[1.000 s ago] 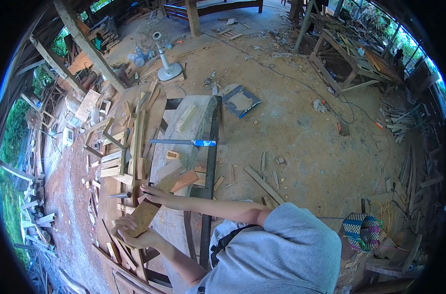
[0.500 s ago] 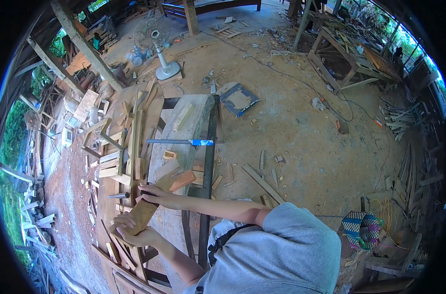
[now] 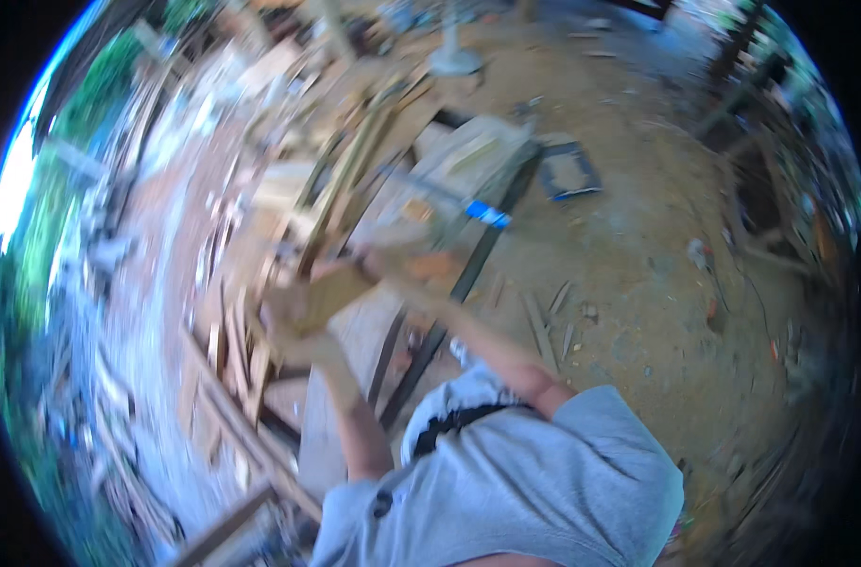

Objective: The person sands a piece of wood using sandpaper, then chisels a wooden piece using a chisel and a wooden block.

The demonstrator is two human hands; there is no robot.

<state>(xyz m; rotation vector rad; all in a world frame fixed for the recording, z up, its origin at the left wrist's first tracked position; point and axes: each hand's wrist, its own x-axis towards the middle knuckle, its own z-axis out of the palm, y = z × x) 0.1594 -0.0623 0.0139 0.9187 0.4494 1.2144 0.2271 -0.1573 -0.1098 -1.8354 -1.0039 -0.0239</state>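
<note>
A flat piece of wooden board (image 3: 334,297) is held between my two hands over the bench, tilted and smeared by motion. My left hand (image 3: 291,326) is closed around its nearer left end. At the farther right end, my right hand (image 3: 378,266) grips the board's edge; its fingers are blurred. Just beyond it on the bench top (image 3: 341,402) lie an orange-brown wood block (image 3: 433,266) and a small pale block (image 3: 417,210). A long tool with a blue-wrapped handle (image 3: 488,214) lies across the bench farther off.
Several long wood strips (image 3: 360,161) are piled along the bench's left side. Loose sticks (image 3: 237,354) stand near its close left corner. A dark square frame (image 3: 570,172) and wood scraps (image 3: 541,326) lie on the floor to the right. A fan base (image 3: 455,62) stands beyond.
The whole view has swung, so the bench now slants up to the right. Both hands still hold the board, which has turned to lie flatter between them and sits apart from the bench pile.
</note>
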